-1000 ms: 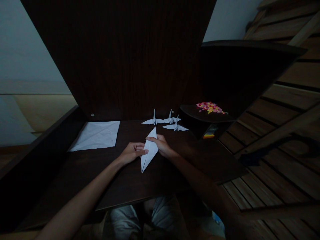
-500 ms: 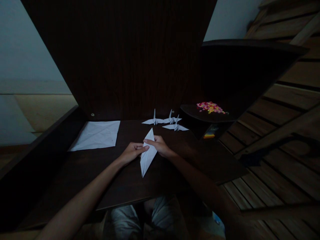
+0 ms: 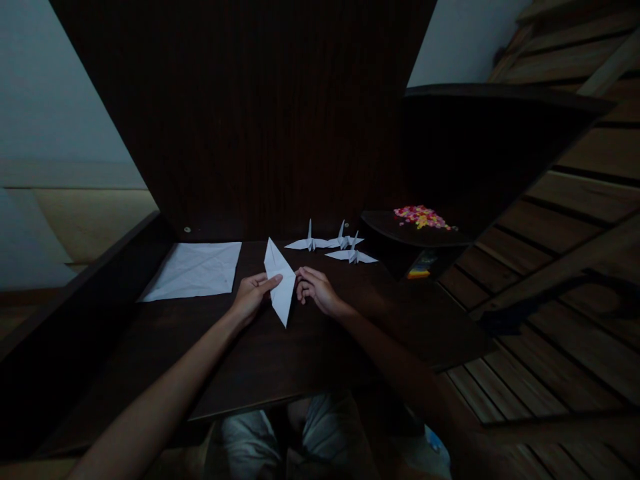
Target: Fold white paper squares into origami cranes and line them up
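A white sheet of paper folded into a long diamond (image 3: 283, 293) is held up over the dark desk, one point upward and one toward me. My left hand (image 3: 250, 295) grips its left side, thumb flat on the front face and fingers behind. Close by its right corner is my right hand (image 3: 316, 291), fingers loosely bent and slightly apart; whether the fingertips touch the paper I cannot tell. Beyond my hands stand three folded paper cranes, a left one (image 3: 310, 244), a back one (image 3: 343, 240) and a front one (image 3: 353, 256).
A creased white paper sheet (image 3: 200, 270) lies at the left of the desk (image 3: 310, 360), beside the raised side board (image 3: 95, 293). At the right, a corner shelf (image 3: 380, 225) bears a heap of small pink and yellow pieces (image 3: 424, 217). A slatted wooden structure (image 3: 560, 353) stands farther right.
The folded paper has turned and shifted left, its upper point now leaning left. My right thumb has come off its face, while my left hand keeps hold.
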Motion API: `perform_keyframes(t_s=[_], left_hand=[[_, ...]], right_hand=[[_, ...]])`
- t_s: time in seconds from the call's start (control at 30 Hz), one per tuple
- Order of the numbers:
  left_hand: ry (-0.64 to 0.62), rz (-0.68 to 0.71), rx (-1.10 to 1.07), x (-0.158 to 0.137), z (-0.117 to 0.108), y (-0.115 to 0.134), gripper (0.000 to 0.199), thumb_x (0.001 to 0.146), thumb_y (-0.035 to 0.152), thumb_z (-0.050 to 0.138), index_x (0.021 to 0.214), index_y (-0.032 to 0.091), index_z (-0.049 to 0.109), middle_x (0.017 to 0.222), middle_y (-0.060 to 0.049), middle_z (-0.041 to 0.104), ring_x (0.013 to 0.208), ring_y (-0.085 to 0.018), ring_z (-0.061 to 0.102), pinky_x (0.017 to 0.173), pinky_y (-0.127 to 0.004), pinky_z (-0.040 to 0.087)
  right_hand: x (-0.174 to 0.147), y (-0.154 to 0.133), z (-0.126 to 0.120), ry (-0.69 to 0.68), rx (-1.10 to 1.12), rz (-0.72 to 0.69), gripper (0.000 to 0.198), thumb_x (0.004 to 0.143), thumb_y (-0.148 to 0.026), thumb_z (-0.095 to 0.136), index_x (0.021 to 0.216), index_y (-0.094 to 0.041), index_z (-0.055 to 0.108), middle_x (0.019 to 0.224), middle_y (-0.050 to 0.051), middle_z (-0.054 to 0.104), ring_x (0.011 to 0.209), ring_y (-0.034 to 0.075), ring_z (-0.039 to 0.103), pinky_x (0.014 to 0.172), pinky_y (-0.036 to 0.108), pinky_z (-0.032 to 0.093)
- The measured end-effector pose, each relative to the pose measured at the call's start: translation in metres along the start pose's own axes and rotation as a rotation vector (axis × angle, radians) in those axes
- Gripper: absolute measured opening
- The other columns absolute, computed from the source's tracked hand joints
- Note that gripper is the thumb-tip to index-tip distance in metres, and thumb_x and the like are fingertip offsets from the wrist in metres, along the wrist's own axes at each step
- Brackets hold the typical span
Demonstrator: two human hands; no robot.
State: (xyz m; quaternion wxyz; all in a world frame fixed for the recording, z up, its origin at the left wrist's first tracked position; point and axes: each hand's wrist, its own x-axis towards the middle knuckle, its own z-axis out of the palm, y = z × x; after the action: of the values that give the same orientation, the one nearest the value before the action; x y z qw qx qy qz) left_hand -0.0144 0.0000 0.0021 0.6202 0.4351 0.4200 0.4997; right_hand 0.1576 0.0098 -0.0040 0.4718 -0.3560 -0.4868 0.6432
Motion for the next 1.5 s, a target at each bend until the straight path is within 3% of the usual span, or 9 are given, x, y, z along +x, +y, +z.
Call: perform_keyframes(t_s=[0.43, 0.77, 0.97, 1.33, 1.5], left_hand=[[0.004, 0.003, 0.073, 0.0, 0.0, -0.005, 0.035, 0.057, 0.04, 0.082, 0.075, 0.011, 0.071, 0.07, -0.005, 0.071, 0.061, -0.016, 0.062, 0.061, -0.026, 0.045], [-0.178, 0.0, 0.074, 0.001, 0.001, -0.012, 0.039, 0.066, 0.047, 0.075, 0.081, 0.011, 0.072, 0.072, -0.007, 0.072, 0.062, -0.016, 0.062, 0.061, -0.026, 0.045], [-0.274, -0.027, 0.09, -0.002, 0.001, -0.008, 0.034, 0.063, 0.034, 0.08, 0.088, 0.012, 0.072, 0.079, -0.007, 0.073, 0.072, -0.018, 0.066, 0.07, -0.028, 0.048], [-0.432, -0.116, 0.225, -0.008, 0.0, -0.004, 0.03, 0.066, 0.03, 0.077, 0.09, 0.013, 0.073, 0.073, -0.006, 0.072, 0.059, -0.015, 0.062, 0.058, -0.024, 0.044], [-0.417, -0.118, 0.217, -0.009, 0.002, -0.003, 0.028, 0.064, 0.029, 0.078, 0.087, 0.013, 0.074, 0.07, -0.004, 0.072, 0.056, -0.014, 0.061, 0.055, -0.023, 0.043]], right_hand=[[-0.001, 0.005, 0.002, -0.028, -0.154, -0.041, 0.041, 0.068, -0.055, 0.068, 0.076, -0.018, 0.052, 0.051, -0.007, 0.05, 0.039, 0.007, 0.047, 0.036, 0.018, 0.035], [-0.001, 0.005, 0.003, -0.026, -0.219, -0.025, 0.039, 0.066, -0.05, 0.07, 0.064, -0.018, 0.047, 0.049, -0.009, 0.044, 0.036, 0.003, 0.036, 0.034, 0.017, 0.023], [-0.003, 0.002, 0.003, -0.025, -0.23, -0.002, 0.041, 0.067, -0.051, 0.068, 0.059, -0.017, 0.046, 0.047, -0.008, 0.044, 0.037, 0.003, 0.034, 0.036, 0.017, 0.021], [-0.002, 0.002, 0.002, 0.01, -0.257, -0.063, 0.047, 0.069, -0.06, 0.062, 0.055, -0.016, 0.049, 0.043, -0.008, 0.036, 0.04, 0.005, 0.029, 0.04, 0.022, 0.017], [0.0, 0.004, 0.0, 0.025, -0.29, -0.108, 0.055, 0.071, -0.068, 0.054, 0.051, -0.017, 0.048, 0.043, -0.006, 0.038, 0.039, 0.005, 0.03, 0.041, 0.023, 0.018]])
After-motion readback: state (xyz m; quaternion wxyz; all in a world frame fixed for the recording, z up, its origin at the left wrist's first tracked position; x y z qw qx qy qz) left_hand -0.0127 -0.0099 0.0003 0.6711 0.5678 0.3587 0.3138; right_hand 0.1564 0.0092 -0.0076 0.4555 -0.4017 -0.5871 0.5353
